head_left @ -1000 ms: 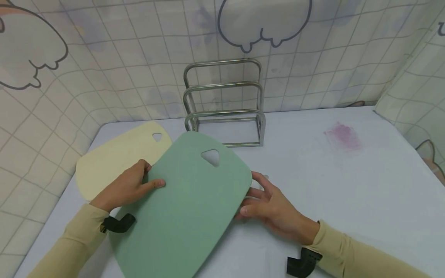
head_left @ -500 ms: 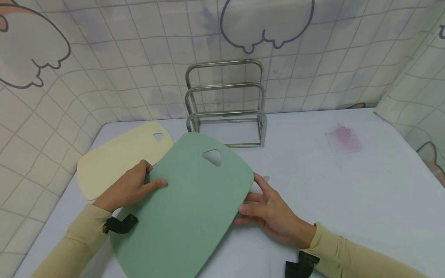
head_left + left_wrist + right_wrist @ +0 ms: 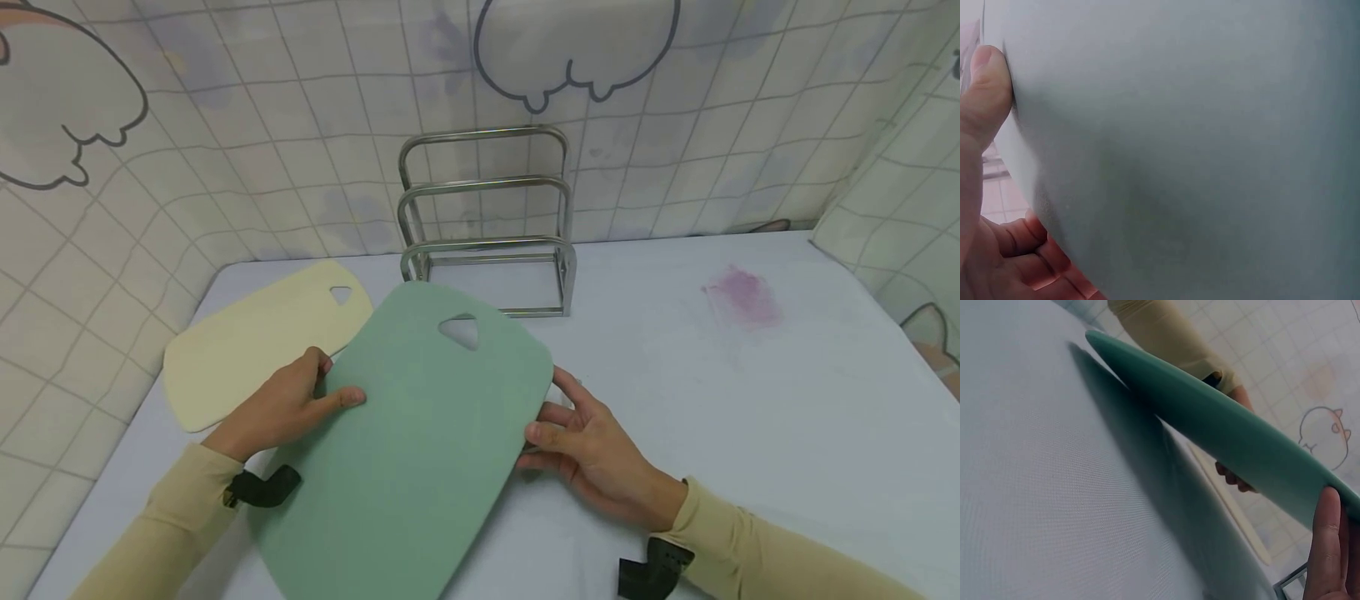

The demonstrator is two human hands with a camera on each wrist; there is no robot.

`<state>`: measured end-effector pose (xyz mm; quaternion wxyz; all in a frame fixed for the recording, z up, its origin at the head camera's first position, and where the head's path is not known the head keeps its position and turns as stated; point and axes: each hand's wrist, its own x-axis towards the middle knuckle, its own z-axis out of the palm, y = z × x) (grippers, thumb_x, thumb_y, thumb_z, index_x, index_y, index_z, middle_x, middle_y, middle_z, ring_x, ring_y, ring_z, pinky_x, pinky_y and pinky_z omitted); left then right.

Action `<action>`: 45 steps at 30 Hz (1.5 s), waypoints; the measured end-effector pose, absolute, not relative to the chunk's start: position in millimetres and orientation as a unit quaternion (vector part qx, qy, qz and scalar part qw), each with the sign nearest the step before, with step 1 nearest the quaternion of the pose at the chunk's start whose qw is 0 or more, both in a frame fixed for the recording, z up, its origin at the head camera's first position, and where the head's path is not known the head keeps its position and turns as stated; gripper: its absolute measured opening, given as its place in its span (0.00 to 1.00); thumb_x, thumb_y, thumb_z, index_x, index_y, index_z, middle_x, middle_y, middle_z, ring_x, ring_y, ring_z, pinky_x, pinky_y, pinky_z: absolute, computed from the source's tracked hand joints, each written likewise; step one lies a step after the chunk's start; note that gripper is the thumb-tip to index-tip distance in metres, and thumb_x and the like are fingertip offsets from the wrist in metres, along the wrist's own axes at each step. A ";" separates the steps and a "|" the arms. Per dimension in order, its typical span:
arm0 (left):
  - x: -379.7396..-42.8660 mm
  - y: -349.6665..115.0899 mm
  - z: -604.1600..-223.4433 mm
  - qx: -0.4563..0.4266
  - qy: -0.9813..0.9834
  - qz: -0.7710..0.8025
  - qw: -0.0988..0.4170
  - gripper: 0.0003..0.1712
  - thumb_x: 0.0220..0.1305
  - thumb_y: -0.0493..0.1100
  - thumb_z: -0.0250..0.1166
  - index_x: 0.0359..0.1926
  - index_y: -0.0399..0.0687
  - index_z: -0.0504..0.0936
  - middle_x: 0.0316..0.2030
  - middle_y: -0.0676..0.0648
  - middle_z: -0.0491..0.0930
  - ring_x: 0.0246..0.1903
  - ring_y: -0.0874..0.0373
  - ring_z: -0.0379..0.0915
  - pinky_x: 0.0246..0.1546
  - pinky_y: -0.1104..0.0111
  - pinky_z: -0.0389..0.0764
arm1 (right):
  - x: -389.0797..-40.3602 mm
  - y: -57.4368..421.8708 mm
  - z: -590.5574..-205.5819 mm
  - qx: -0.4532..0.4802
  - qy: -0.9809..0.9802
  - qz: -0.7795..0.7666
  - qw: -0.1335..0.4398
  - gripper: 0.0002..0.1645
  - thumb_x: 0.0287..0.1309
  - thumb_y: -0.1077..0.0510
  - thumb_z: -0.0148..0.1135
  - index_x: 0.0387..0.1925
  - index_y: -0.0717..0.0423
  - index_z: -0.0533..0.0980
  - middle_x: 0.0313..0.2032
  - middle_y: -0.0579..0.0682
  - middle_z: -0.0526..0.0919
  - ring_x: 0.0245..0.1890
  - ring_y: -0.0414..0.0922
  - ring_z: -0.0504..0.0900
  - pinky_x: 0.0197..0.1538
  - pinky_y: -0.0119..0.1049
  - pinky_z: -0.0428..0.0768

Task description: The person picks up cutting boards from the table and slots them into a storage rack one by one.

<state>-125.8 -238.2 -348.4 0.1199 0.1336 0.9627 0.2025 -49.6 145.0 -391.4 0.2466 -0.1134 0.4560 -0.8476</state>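
Note:
A large green cutting board (image 3: 420,433) with a rounded triangular hole is held at an angle between both hands. My left hand (image 3: 277,408) grips its left edge, thumb on the upper face; the left wrist view shows the other fingers (image 3: 1022,262) behind the board. At the opposite edge, my right hand (image 3: 600,458) holds the board with thumb at the rim and fingers reaching underneath. The right wrist view shows the board (image 3: 1210,419) raised and tilted above the white table, its shadow below. The board's near end runs out of the head view.
A cream cutting board (image 3: 255,342) lies flat at the left, partly behind my left hand. Beyond the green board stands a metal rack (image 3: 487,244) with several bent bars, near the tiled-pattern backdrop (image 3: 315,125). A pink stain (image 3: 742,297) marks the white table (image 3: 712,417).
The green board has shifted slightly right and its hole looks a little flatter. My right thumb has moved up along the rim. The cream board and rack stay in place.

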 end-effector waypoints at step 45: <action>-115.7 -236.5 -353.4 0.143 0.947 0.269 0.099 0.26 0.72 0.60 0.64 0.46 0.42 0.68 0.29 0.49 0.70 0.30 0.60 0.66 0.31 0.71 0.69 | -53.3 147.8 -377.7 0.007 0.585 -0.800 0.133 0.29 0.69 0.62 0.64 0.68 0.62 0.69 0.47 0.41 0.87 0.45 0.38 0.89 0.42 0.43 0.90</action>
